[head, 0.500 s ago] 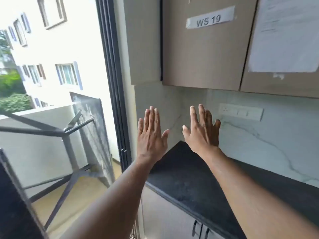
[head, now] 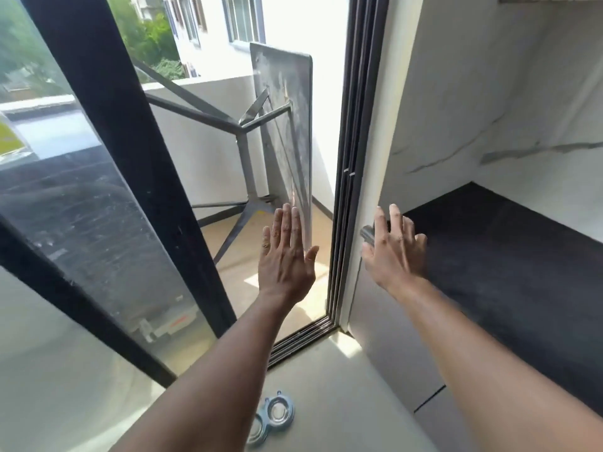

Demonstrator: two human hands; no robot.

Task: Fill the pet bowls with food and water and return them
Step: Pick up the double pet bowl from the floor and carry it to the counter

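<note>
A double pet bowl (head: 273, 416), two shiny metal bowls in a light blue holder, lies on the pale floor at the bottom of the view, partly hidden under my left forearm. My left hand (head: 285, 256) is held up flat with fingers apart, empty, in front of the open balcony doorway. My right hand (head: 393, 249) is also spread and empty, raised in front of the near end of the black countertop (head: 509, 265). Both hands are well above the bowls and touch nothing.
A glass door with a black frame (head: 107, 158) stands to the left. A door track (head: 303, 340) crosses the floor. On the balcony a folded metal table (head: 287, 125) leans upright. A grey cabinet (head: 385, 347) sits under the countertop on the right.
The view has tilted down and left, so the upper cabinets are gone and the floor with the pet bowl now shows. Both hands stay spread and empty.
</note>
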